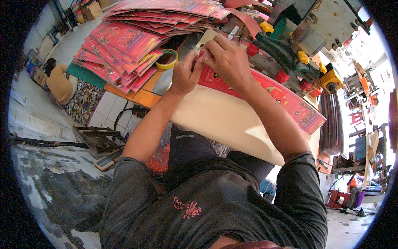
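Red printed card (265,93), long and narrow, lying across pale surface (224,120), near end lifted under both hands. Left hand (184,74) and right hand (226,60) touching at card's upper end, each grip pressed together, pinching something small and pale at card's edge; too small to tell what. Roll of yellow tape (168,59) just beside left hand, leaning stack of red cards (124,45) behind it, press with yellow knobs (290,50) near right hand.

Likely risks: tearing or creasing card edge from pulling too hard; card sliding off surface's rim with only one end held; elbow nudging stack and fanning it onto floor; knuckles close to press parts.
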Action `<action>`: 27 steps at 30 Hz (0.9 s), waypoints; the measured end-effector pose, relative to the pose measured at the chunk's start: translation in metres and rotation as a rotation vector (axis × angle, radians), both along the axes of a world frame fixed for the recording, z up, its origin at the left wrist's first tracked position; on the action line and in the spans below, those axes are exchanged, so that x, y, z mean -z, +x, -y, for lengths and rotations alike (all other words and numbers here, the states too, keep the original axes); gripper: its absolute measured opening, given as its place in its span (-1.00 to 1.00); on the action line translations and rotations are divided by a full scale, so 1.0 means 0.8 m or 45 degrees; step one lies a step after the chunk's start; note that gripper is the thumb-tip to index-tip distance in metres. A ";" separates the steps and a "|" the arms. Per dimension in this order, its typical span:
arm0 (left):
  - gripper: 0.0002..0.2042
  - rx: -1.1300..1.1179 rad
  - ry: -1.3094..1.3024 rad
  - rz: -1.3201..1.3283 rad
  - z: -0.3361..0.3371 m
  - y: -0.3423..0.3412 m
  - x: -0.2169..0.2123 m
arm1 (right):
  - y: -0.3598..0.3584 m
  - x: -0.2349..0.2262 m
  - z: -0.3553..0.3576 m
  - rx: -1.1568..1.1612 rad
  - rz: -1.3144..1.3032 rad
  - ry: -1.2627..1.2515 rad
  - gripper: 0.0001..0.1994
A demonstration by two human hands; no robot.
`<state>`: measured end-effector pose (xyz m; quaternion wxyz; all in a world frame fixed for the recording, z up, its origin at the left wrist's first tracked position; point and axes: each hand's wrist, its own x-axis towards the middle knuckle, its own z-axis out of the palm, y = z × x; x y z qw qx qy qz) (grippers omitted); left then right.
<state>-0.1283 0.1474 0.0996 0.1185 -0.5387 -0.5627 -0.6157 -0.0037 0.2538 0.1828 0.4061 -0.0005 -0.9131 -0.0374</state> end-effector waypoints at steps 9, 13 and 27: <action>-0.70 -0.054 -0.021 0.021 0.001 0.009 -0.005 | 0.003 -0.011 -0.011 0.197 -0.228 -0.294 -0.88; -0.69 -0.010 -0.103 0.108 0.006 0.012 -0.005 | 0.020 -0.019 -0.017 -0.017 -0.082 -0.842 -0.86; -0.65 -0.230 -0.009 0.022 0.005 -0.009 -0.001 | 0.229 -0.032 0.003 0.089 0.083 -1.028 -0.87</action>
